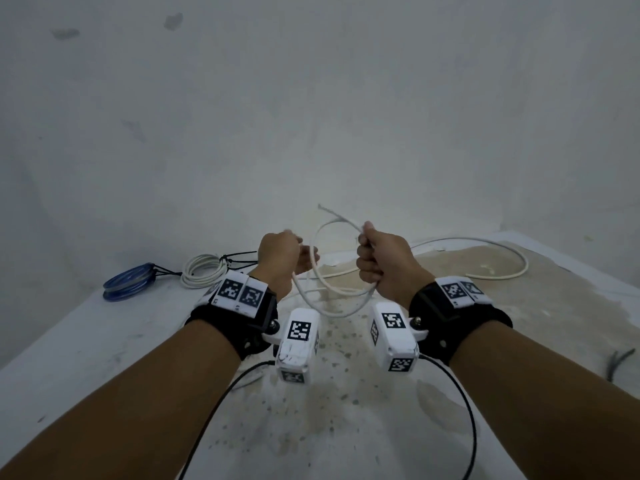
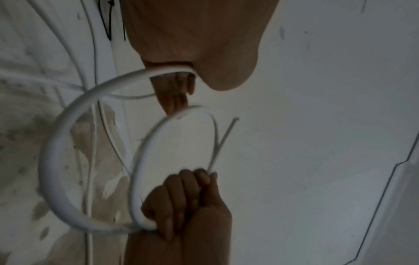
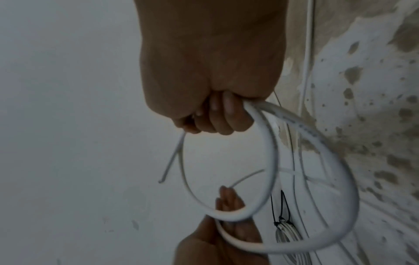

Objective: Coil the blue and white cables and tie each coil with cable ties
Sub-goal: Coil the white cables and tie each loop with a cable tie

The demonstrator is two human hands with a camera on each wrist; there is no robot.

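Above the desk (image 1: 104,341), the right hand (image 1: 384,261) is fisted around loops of white cable (image 1: 332,306); the left hand (image 1: 280,258) curls round a strand. Tied blue coil (image 1: 128,282) and white coil (image 1: 202,271) lie far left.

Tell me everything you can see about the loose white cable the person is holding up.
The loose white round cable looks like smooth, stiff plastic-sheathed wire. The right hand grips it in a fist, gathering about two loops that hang in the air between the hands; the left hand holds the far side of a loop with curled fingers. A bare cut end sticks up past the right hand. The rest trails right in a wide curve across the stained white surface.
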